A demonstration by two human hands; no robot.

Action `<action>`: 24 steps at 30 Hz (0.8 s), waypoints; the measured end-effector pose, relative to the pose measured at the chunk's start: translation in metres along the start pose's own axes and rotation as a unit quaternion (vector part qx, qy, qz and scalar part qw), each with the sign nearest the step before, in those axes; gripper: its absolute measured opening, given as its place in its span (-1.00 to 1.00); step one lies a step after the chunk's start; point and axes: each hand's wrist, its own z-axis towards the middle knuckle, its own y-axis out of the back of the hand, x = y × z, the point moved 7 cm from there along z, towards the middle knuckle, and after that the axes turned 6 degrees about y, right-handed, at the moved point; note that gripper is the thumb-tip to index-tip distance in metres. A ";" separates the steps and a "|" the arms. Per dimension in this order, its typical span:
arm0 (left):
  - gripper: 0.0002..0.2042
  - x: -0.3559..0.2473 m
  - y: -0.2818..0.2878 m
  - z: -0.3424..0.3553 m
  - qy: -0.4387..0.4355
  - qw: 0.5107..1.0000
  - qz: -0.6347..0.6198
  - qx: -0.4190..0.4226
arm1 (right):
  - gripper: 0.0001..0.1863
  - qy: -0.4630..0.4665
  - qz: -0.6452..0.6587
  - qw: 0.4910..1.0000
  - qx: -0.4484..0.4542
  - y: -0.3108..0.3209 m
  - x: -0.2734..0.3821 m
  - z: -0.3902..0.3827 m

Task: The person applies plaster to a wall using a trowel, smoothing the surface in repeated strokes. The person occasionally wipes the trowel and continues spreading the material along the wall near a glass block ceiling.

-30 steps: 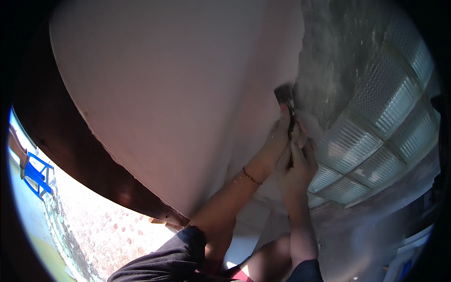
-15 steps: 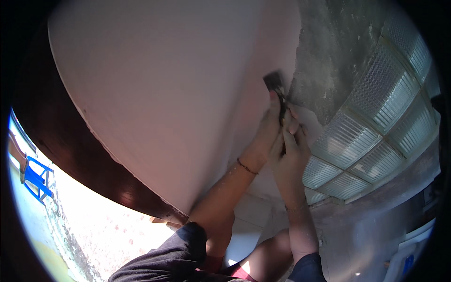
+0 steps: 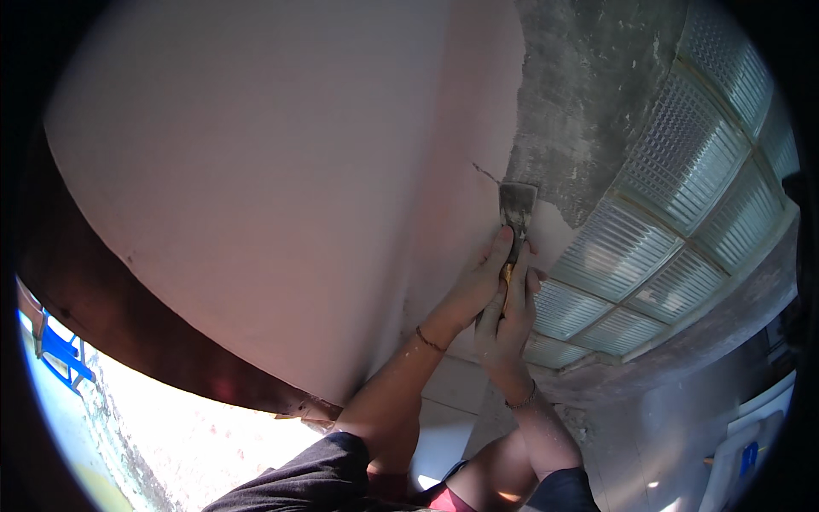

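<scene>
Both my hands are closed around a scraper (image 3: 518, 203) with a wide, worn flat blade and a partly hidden yellowish handle. My left hand (image 3: 476, 288) grips it near the blade, its thumb lying along the neck. Lower on the handle, my right hand (image 3: 507, 334) wraps around it. The blade lies against a pale pinkish painted wall (image 3: 341, 171), its edge at the lower left border of a bare grey patch (image 3: 589, 102). A thin dark line (image 3: 486, 172) runs on the paint from the blade's left corner.
Ribbed glass blocks (image 3: 682, 171) fill the wall on the right, above a curved ledge (image 3: 682, 358). Dark brown wood (image 3: 111, 316) borders the painted surface at left. A blue plastic chair (image 3: 64, 352) stands far left in bright light. White items (image 3: 742, 452) sit at lower right.
The scraper has swung from a blurred left tilt to nearly upright, lower on the wall beside the grey patch. The dark line on the paint now shows. Both hands keep hold; the view has shifted.
</scene>
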 end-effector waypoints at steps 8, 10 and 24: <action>-0.50 -0.003 -0.001 0.002 0.002 1.000 0.002 -0.008 | -0.28 -0.016 -0.003 0.999 0.047 -0.003 0.009 0.006; -0.50 -0.002 0.000 0.002 0.013 1.000 -0.005 -0.008 | -0.29 0.009 -0.017 0.999 0.041 -0.003 0.015 0.009; -0.52 -0.012 0.004 0.002 0.046 0.999 0.002 -0.027 | -0.27 -0.072 0.056 0.995 0.036 -0.014 0.015 0.008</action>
